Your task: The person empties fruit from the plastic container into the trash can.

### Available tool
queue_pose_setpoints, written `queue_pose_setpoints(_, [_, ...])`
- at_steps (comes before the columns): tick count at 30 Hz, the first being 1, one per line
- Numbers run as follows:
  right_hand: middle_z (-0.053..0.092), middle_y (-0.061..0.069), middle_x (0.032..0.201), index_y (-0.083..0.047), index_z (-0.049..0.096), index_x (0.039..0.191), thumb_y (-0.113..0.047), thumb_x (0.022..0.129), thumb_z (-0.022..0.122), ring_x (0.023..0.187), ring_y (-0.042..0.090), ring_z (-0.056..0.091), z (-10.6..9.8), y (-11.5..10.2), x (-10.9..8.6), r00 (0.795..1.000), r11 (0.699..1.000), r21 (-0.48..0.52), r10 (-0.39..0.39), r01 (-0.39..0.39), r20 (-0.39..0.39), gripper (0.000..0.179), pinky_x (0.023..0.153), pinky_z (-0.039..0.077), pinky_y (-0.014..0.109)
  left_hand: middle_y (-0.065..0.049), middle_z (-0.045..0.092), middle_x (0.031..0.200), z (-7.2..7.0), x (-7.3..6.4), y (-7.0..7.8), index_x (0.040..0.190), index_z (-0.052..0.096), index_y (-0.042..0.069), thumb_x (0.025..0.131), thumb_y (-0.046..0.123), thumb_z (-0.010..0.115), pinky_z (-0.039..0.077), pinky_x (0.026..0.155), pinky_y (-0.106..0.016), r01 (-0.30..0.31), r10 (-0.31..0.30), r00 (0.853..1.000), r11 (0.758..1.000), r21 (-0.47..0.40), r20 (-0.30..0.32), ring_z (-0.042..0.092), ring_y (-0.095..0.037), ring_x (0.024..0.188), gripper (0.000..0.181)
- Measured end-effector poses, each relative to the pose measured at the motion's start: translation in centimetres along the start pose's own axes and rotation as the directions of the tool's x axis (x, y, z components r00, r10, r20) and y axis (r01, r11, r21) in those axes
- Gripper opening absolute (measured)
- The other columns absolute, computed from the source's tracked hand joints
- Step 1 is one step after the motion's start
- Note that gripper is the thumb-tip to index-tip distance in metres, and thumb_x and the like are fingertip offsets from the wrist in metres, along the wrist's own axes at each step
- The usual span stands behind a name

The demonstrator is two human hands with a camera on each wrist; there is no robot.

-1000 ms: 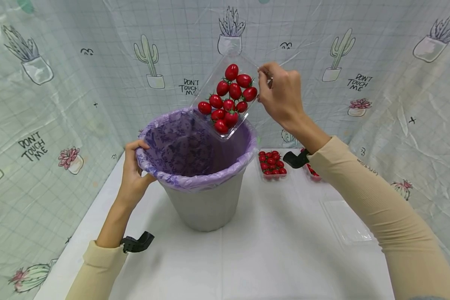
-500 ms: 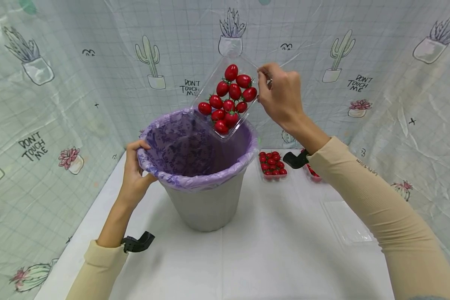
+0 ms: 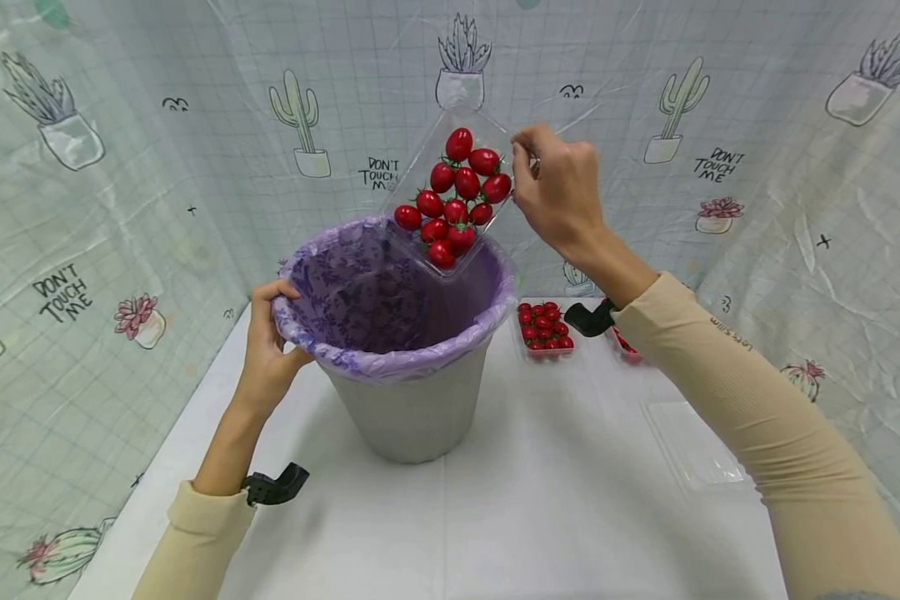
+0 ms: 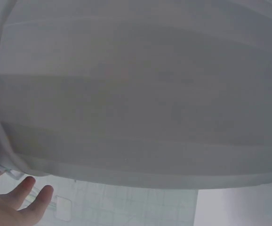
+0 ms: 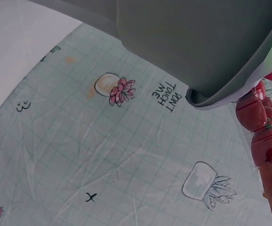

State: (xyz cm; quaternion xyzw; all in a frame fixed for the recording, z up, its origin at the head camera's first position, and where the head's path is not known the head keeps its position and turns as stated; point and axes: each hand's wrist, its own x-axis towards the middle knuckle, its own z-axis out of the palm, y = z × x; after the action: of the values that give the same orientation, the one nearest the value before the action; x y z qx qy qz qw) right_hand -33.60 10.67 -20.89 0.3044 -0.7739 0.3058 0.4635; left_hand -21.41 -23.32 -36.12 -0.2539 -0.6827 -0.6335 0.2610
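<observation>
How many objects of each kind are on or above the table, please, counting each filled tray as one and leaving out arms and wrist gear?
Round grey bin with purple patterned plastic liner: 1
Clear plastic trays of red tomatoes: 3 (one held, middle tray, partly hidden tray)
Flat clear plastic piece: 1
Total: 5

- The bin (image 3: 412, 417) stands on the table (image 3: 495, 517), the liner (image 3: 420, 364) inside and over its rim.
- The held tray (image 3: 425, 167), tomatoes (image 3: 467, 183) in it, tilts above the bin's back part.
- Left hand (image 3: 270, 350): bin's left rim; right hand (image 3: 562, 187): held tray's right edge.
- Right of the bin: second tray (image 3: 549, 353), then third tray (image 3: 630, 356).
- Before them, farther right: flat plastic piece (image 3: 693, 442).
- Behind all: printed sheet (image 3: 360, 67).
</observation>
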Motion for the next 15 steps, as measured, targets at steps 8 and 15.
queue_pose_setpoints(8, [0.076, 0.017, 0.083, 0.007, 0.073, 0.100, -0.005, 0.100, 0.058, 0.060, 0.023, 0.064, -0.19, 0.07, -0.04, 0.999, 1.000, 0.002, -0.030, 0.030, -0.022, 0.019, 0.061, 0.036, 0.016, -0.009, 0.042, 0.135, 0.11, -0.01, 0.08, 0.131, 0.034, -0.005, 0.080, 0.045, 0.089, 0.037, 0.102, -0.027, 0.006, -0.006, 1.000, 1.000, 0.004, 0.000, 0.046, -0.023, 0.118, 0.090])
queue_pose_setpoints(15, [0.076, 0.017, 0.082, 0.007, 0.073, 0.101, -0.005, 0.100, 0.057, 0.062, 0.022, 0.065, -0.28, 0.09, 0.06, 1.000, 1.000, 0.001, -0.016, 0.016, -0.015, 0.020, 0.062, 0.037, 0.016, -0.010, 0.042, 0.135, 0.13, -0.12, 0.16, 0.131, 0.033, -0.006, 0.080, 0.045, 0.088, 0.037, 0.102, -0.027, 0.001, -0.001, 1.000, 1.000, 0.002, 0.004, 0.046, -0.024, 0.118, 0.091])
